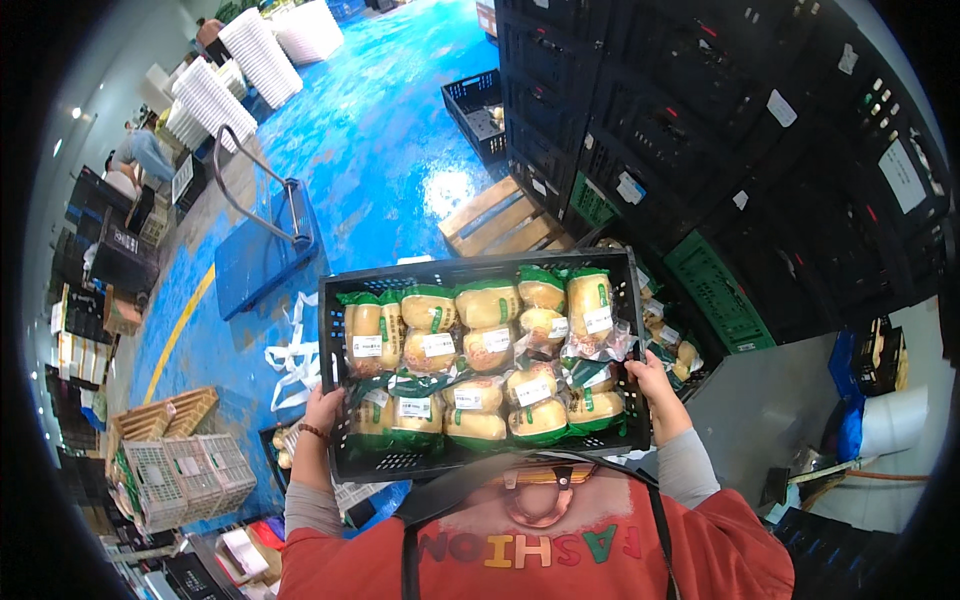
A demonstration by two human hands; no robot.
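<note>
Head view. Work hall, blue floor (390,130), glossy in places. Clock positions taken from the middle of the picture.

– Twelve to three o'clock: tall stacks of black crates (660,130), some bearing white labels; one green crate (715,290) at three.
– Twelve o'clock: wooden pallet (500,218).
– Ten o'clock: blue platform trolley (262,258) with bent metal handle; beyond it, white stacked trays (258,55) and a person (150,150).
– Nine o'clock: white straps (297,350) on the floor.
– Eight o'clock: pale lattice crates (190,475).

Principal item: one open black crate (400,464), centre of the view, held before the wearer's red top. Contents: bagged potatoes (487,345), two rows, clear-and-green film, white labels.

Left hand (322,410), beaded bracelet (313,430) at the wrist: fingers clamped on the crate's nine-o'clock wall. Right hand (652,375): fingers clamped on its three-o'clock wall.
</note>
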